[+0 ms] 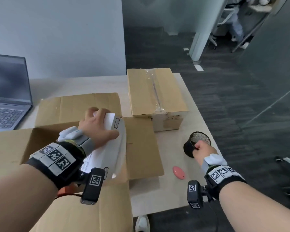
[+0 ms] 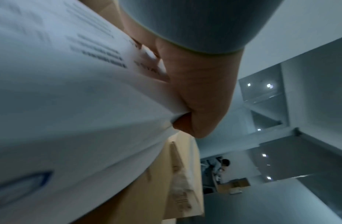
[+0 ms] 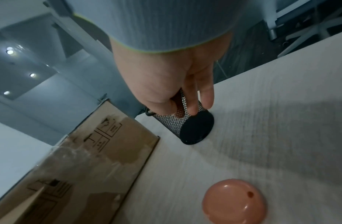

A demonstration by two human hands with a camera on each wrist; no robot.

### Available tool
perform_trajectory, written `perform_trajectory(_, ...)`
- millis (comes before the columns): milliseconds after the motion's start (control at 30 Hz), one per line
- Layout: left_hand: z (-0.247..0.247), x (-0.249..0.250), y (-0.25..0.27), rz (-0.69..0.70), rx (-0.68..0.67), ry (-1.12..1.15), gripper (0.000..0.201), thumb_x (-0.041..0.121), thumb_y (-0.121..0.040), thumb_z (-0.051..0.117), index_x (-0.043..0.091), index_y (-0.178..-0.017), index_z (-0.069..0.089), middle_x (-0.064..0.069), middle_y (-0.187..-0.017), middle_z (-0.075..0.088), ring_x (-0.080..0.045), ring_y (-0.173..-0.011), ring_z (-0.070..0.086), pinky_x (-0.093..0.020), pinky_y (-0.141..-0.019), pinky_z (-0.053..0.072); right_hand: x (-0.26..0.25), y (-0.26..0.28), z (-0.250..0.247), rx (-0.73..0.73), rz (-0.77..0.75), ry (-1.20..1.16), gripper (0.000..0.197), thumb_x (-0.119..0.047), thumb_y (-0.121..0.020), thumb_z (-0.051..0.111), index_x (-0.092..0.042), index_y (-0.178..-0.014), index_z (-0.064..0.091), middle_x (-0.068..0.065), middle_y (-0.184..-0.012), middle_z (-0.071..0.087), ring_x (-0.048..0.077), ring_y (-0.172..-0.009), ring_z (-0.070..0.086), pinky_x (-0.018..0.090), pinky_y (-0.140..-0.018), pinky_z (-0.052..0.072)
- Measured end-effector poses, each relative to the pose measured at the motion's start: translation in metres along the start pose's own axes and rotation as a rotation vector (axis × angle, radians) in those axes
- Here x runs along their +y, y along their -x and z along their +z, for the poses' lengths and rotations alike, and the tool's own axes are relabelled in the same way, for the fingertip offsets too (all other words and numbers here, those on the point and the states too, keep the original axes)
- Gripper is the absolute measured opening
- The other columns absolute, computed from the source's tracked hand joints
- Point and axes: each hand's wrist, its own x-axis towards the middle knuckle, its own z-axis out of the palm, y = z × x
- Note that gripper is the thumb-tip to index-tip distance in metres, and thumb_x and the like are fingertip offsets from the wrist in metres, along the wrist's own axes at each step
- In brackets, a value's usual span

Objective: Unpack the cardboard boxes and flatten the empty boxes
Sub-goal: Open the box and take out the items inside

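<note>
The left hand is clamped round a white stack of papers, thumb on the near side and fingers curled over the far end, holding it above the open cardboard box. The stack's long axis runs from the wrist away and slightly right, towards the sealed box, and it bows downward on its right edge. In the left wrist view the thumb presses into the sheet and creases it; printed lines show on the paper but are too blurred to read.

The open box sits at the near left of the table, its four flaps spread outward: one toward the laptop, one to the right, one toward the person, one to the left. What lies inside it is hidden by the arm and the papers.

The right hand pinches the rim of a black mesh pen cup, fingers down its outer wall. From the right wrist view the cup looks tipped, its solid round base turned partly toward the camera and perhaps lifted off the table on one side (the angle makes that hard to judge). A pink oval object lies on the table just near of the cup, well clear of the hand.

The sealed cardboard box stands at the far right of the table, long axis running away from the person, clear tape along its top seam, handling symbols printed on its near end.
</note>
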Motion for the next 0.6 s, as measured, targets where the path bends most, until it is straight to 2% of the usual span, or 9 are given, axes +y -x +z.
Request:
perform_trajectory(100,-0.017,0.029,0.002,0.094,0.061,0.062,0.08,0.063,-0.048,0.055,0.043,-0.124,0.037,0.003,-0.14,0.031,-0.037,-0.104,0.055,-0.049,-0.09,0.052,0.007,0.004,-0.004,-0.041,-0.052,-0.069,0.032,-0.03,-0.093,0.058,-0.027,-0.126,0.06,-0.001,-0.115,0.07,0.025,-0.1,0.066,0.026,-0.075,0.043)
perform_trajectory(200,-0.03,0.068,0.004,0.187,0.098,0.195,0.081,0.058,-0.049,0.058,0.036,-0.126,0.043,0.004,-0.135,0.031,-0.029,-0.108,0.051,-0.038,-0.092,0.045,0.002,0.012,-0.012,0.077,-0.116,-0.262,0.032,-0.028,-0.091,0.06,-0.027,-0.123,0.06,-0.006,-0.117,0.066,0.022,-0.106,0.065,0.03,-0.084,0.048)
perform_trajectory(267,-0.028,0.095,0.005,0.231,0.062,0.323,0.078,0.047,-0.055,0.062,0.033,-0.13,0.045,0.006,-0.132,0.031,-0.021,-0.107,0.05,-0.03,-0.089,0.04,-0.011,0.02,-0.022,0.164,-0.178,-0.438,0.025,-0.03,-0.093,0.06,-0.028,-0.118,0.061,-0.006,-0.111,0.066,0.015,-0.098,0.065,0.031,-0.081,0.049)
perform_trajectory(300,-0.024,0.108,0.006,0.251,0.037,0.384,0.078,0.043,-0.058,0.063,0.032,-0.133,0.044,0.006,-0.131,0.032,-0.017,-0.105,0.05,-0.026,-0.087,0.039,-0.022,0.025,-0.027,0.153,-0.196,-0.557,0.021,-0.032,-0.095,0.06,-0.03,-0.116,0.061,-0.004,-0.11,0.066,0.012,-0.09,0.065,0.029,-0.076,0.049)
perform_trajectory(367,-0.006,0.133,0.008,0.286,-0.036,0.489,0.078,0.04,-0.06,0.062,0.033,-0.135,0.043,0.006,-0.129,0.035,-0.006,-0.101,0.051,-0.021,-0.081,0.041,-0.042,0.04,-0.04,-0.017,-0.199,-0.866,0.022,-0.03,-0.098,0.058,-0.031,-0.12,0.06,-0.001,-0.112,0.068,0.011,-0.081,0.066,0.03,-0.07,0.051)
perform_trajectory(433,0.015,0.152,0.012,0.297,-0.103,0.602,0.077,0.041,-0.059,0.063,0.036,-0.133,0.043,0.006,-0.128,0.04,-0.007,-0.103,0.054,-0.029,-0.085,0.049,-0.055,0.052,-0.048,-0.268,-0.233,-1.11,0.041,-0.035,-0.095,0.06,-0.032,-0.135,0.052,-0.005,-0.113,0.07,0.013,-0.093,0.067,0.035,-0.078,0.053)
perform_trajectory(467,0.027,0.159,0.015,0.308,-0.133,0.655,0.078,0.044,-0.056,0.064,0.037,-0.131,0.043,0.006,-0.127,0.041,-0.008,-0.103,0.055,-0.035,-0.087,0.052,-0.056,0.056,-0.047,-0.358,-0.28,-1.191,0.056,-0.041,-0.089,0.065,-0.033,-0.141,0.046,-0.005,-0.118,0.069,0.014,-0.103,0.067,0.038,-0.085,0.055)
perform_trajectory(533,0.054,0.178,0.021,0.365,-0.209,0.711,0.079,0.049,-0.049,0.061,0.038,-0.125,0.043,0.007,-0.127,0.041,-0.006,-0.104,0.055,-0.037,-0.087,0.052,-0.041,0.061,-0.042,-0.437,-0.344,-1.319,0.081,-0.039,-0.077,0.075,-0.027,-0.148,0.038,0.007,-0.134,0.065,0.028,-0.12,0.064,0.046,-0.095,0.054)
perform_trajectory(600,0.076,0.191,0.029,0.411,-0.253,0.72,0.072,0.045,-0.052,0.061,0.038,-0.121,0.043,0.011,-0.124,0.042,0.0,-0.108,0.053,-0.034,-0.088,0.049,-0.023,0.067,-0.041,-0.463,-0.317,-1.412,0.089,-0.03,-0.071,0.077,-0.021,-0.15,0.037,0.018,-0.139,0.059,0.037,-0.124,0.06,0.05,-0.097,0.053)
